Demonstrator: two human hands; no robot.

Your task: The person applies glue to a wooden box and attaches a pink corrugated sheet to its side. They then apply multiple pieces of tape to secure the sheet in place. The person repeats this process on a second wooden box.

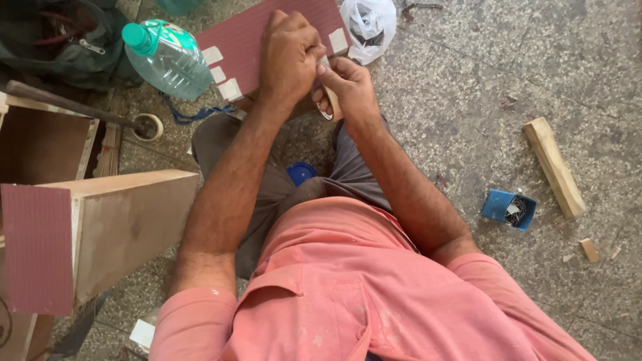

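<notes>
While the view looks straight down from the head cam, two bare forearms are seen reaching fwd from a salmon-pink shirt (348,301) over a speckled stone floor (468,87). The left hand (289,57) is curled in a near fist, fingers narrow, pressed on the edge of a maroon ribbed panel (251,37) that is dotted w/ pale tape patches. The right hand (348,87) is closed round a small pale wooden piece (332,100), thumb and fingers pinched tight; the piece is held against the panel's near edge, touching the left hand. Both hands are met at the top centre of the frame.

Just left of the panel, a clear plastic bottle (167,57) w/ a green cap is laid on its side. A roll of tape (148,126) is seen below it. At far left, a wooden box (127,220) w/ a maroon face is stood. A white plastic bag (369,20) is placed right of the panel. Well apart at right, a wooden block (554,166) and a small blue box of nails (508,209) are laid near each other.
</notes>
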